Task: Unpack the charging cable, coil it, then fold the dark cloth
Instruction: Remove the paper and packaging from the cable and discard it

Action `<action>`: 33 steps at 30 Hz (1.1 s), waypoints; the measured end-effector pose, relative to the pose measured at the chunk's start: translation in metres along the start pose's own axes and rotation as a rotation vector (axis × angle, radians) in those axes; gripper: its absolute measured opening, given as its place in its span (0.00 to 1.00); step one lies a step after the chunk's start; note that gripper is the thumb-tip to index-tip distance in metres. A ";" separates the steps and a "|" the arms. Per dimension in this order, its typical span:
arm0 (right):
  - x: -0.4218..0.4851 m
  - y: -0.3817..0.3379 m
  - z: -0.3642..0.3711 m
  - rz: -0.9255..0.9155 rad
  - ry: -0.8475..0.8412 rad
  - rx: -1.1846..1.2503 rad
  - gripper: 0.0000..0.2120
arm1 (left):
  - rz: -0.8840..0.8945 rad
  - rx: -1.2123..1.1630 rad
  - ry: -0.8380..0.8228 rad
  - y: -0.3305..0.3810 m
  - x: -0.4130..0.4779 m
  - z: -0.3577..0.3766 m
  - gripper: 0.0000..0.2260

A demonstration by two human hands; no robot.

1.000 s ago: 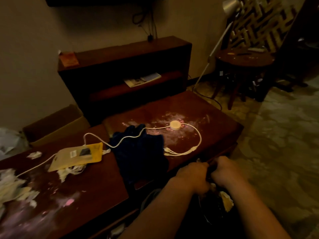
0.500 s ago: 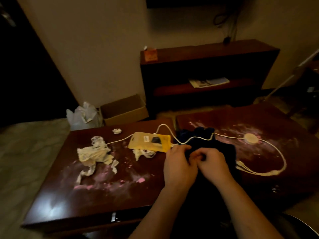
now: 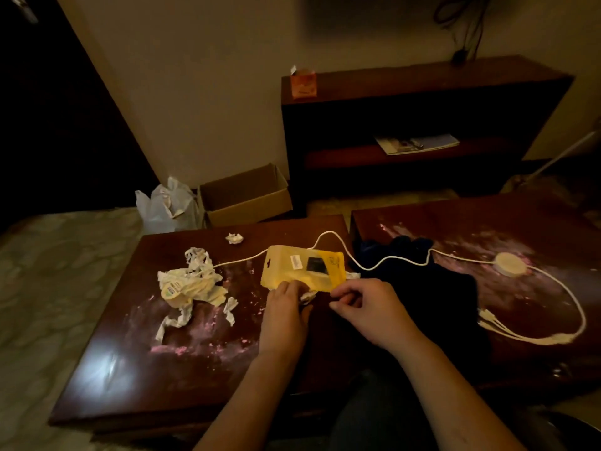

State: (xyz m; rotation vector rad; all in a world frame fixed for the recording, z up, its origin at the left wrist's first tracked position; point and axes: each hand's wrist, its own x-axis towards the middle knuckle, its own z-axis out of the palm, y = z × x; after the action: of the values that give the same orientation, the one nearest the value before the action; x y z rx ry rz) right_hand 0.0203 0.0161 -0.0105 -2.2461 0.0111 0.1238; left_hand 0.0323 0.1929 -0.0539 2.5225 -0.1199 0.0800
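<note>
Two hands meet at the near edge of the yellow pouch (image 3: 304, 266), which lies flat on the left table (image 3: 130, 353). Left hand (image 3: 286, 310): fingers curled onto the pouch's near edge, gripping it beside a scrap of white paper. Right hand (image 3: 367, 307): fingers curled, thumb and forefinger pinching the pouch's near right corner.

Charging cable (image 3: 390, 259): white, out of the pouch and uncoiled. It runs from the torn paper heap (image 3: 188, 284) behind the pouch, arches up, crosses the dark cloth (image 3: 422, 294), reaches a round puck (image 3: 510, 263) on the right table (image 3: 536, 222), then loops wide and back to a cluster of connectors just beside the cloth.

Dark cloth: rumpled, unfolded, bridging the gap between the two tables, mostly on the right one.

Pink and white smears on both tabletops. Small crumpled scrap (image 3: 234, 238) near the left table's far edge.

Beyond the tables: cardboard box (image 3: 247, 196), plastic bag (image 3: 166, 203), dark shelf unit (image 3: 422, 92) with an orange box (image 3: 303, 83) on top and a magazine (image 3: 416, 144) on its shelf.
</note>
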 end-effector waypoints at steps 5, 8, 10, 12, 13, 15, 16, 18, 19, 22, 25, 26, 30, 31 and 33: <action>0.001 0.003 -0.006 0.002 -0.030 -0.038 0.07 | -0.019 -0.214 0.094 0.004 -0.004 0.003 0.04; -0.001 0.005 -0.007 -0.024 -0.029 -0.024 0.08 | -0.034 -0.237 0.149 0.007 -0.005 0.006 0.04; -0.005 0.009 -0.007 -0.019 -0.027 -0.019 0.08 | -0.074 -0.186 0.182 0.009 -0.009 0.008 0.05; -0.012 0.016 -0.009 -0.015 -0.023 -0.006 0.09 | -0.082 -0.106 0.209 0.012 -0.015 0.008 0.05; -0.015 0.020 -0.010 -0.019 -0.021 0.008 0.10 | -0.075 -0.123 0.207 0.013 -0.019 0.007 0.05; -0.019 0.023 -0.012 -0.032 -0.017 0.055 0.11 | -0.089 -0.225 0.185 0.017 -0.026 0.002 0.06; -0.019 0.022 -0.012 -0.043 -0.017 0.078 0.12 | -0.110 -0.267 0.178 0.018 -0.028 -0.001 0.07; -0.018 0.020 -0.010 -0.070 -0.047 0.109 0.18 | -0.136 -0.315 0.195 0.021 -0.030 -0.005 0.07; -0.017 0.020 -0.008 -0.074 -0.077 0.131 0.21 | -0.145 -0.336 0.205 0.022 -0.031 -0.006 0.07; -0.022 0.026 -0.004 -0.014 -0.143 0.275 0.30 | -0.115 -0.361 0.184 0.026 -0.036 -0.006 0.07; -0.020 0.026 -0.005 -0.031 -0.128 0.388 0.29 | -0.060 -0.351 0.185 0.034 -0.036 -0.003 0.06; -0.017 0.024 -0.004 -0.059 -0.127 0.393 0.26 | -0.052 -0.342 0.212 0.036 -0.034 -0.003 0.06; -0.012 0.023 0.003 -0.075 -0.118 0.443 0.10 | -0.057 -0.300 0.261 0.043 -0.030 -0.002 0.08; -0.011 0.025 0.002 -0.070 -0.102 0.452 0.07 | -0.047 -0.322 0.255 0.045 -0.029 -0.001 0.10; -0.008 0.028 -0.002 -0.059 -0.070 0.472 0.05 | -0.041 -0.386 0.224 0.047 -0.024 0.001 0.15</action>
State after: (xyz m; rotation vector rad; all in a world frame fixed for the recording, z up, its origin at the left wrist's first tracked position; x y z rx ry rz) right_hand 0.0108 -0.0032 -0.0300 -1.7687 -0.0577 0.1503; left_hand 0.0032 0.1563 -0.0296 2.1131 0.0078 0.2933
